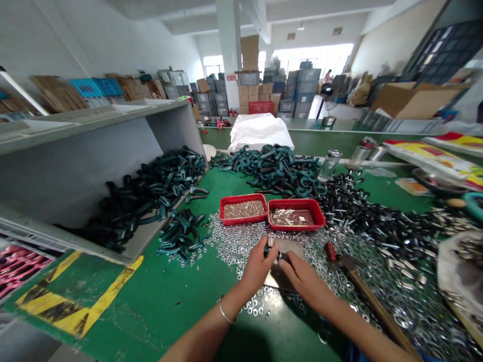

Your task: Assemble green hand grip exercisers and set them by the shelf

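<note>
My left hand (258, 266) and my right hand (302, 284) meet over a flat metal plate (289, 249), both pinching a small dark fitting (274, 253) with a steel bolt (270, 242) standing from it. Loose steel washers (241, 251) lie thickly around the plate. A hammer with a wooden handle (372, 301) and a red head lies close to my right hand. Just beyond my fingers stand two red trays: one (243, 209) holds small brass-coloured parts, the other (296, 213) silvery metal pieces.
Heaps of teal-and-black plastic clips (271, 168) and black bolted parts (370, 221) cover the green workbench (151, 301). More clips fill a grey shelf bin (113, 166) on the left. A glass jar (329, 165) stands beyond, and stacked crates and cartons (298, 93) fill the room behind.
</note>
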Motion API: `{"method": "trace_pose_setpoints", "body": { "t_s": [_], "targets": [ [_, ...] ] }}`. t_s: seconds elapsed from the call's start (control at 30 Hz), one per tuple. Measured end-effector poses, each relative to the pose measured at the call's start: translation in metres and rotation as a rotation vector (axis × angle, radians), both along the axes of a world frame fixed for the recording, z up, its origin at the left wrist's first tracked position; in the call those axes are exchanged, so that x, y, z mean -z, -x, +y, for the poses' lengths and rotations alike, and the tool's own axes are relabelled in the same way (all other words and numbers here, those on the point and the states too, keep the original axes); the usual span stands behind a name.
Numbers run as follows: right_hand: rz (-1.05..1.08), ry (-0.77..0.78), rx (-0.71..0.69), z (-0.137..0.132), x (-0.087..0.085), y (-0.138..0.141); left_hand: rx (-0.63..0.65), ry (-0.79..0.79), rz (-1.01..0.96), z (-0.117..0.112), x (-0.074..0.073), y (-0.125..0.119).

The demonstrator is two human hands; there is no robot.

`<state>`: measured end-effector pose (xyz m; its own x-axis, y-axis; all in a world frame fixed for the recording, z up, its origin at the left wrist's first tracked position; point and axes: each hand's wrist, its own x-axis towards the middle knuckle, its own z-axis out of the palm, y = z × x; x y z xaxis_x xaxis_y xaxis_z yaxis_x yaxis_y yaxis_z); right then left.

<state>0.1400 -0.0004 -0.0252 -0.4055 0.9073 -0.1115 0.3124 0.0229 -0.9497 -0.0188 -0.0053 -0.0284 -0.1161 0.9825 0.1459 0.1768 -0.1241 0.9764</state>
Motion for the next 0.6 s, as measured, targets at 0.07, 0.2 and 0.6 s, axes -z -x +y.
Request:
{"method": "trace_pose_setpoints", "body": {
  "t_s": [0.07, 0.2, 0.6],
  "targets": [
    [0.091, 0.209, -0.111, -0.001, -0.002, -0.004, 0.069, -0.043, 0.049, 0.000, -0.001, 0.004],
    [0.057, 0.382, -0.278, 0.004, -0.010, -0.009, 0.164, -0.061, 0.120, 0.002, -0.001, 0.010],
    [-0.091, 0.071, -0.207, -0.002, -0.007, -0.007, 0.139, -0.089, 0.001, -0.006, -0.001, 0.006]
  ]
}}
